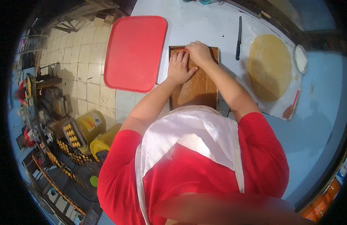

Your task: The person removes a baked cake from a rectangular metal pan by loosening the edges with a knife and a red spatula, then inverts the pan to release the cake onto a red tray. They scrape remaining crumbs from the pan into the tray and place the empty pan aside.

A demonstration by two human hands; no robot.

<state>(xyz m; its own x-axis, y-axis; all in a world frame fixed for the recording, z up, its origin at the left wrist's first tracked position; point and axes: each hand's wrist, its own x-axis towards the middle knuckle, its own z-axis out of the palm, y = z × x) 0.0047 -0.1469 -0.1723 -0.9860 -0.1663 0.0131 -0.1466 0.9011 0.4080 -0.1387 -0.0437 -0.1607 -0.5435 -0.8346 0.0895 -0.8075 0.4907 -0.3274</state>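
In front of me a rectangular baking tray (217, 56) with a dark rim holds a flat, smooth brown sheet (196, 92), perhaps baked cake or dough. My left hand (178, 70) lies on the sheet's far left part with its fingers stretched forward and the thumb out to the side. Beside it, at the far edge of the tray, my right hand (199, 53) is closed with curled fingers. A thin reddish-orange strip (183, 50) shows at its fingertips, just beyond the left fingers. What exactly the right fingers grip is hidden.
A red serving tray (136, 54) lies to the left. On the right are a black-handled knife (238, 39), a round of rolled yellowish dough (270, 67), a bowl of white powder (300, 59) and a red-handled brush (292, 105). Yellow buckets (91, 125) and racked pastries (72, 134) stand lower left.
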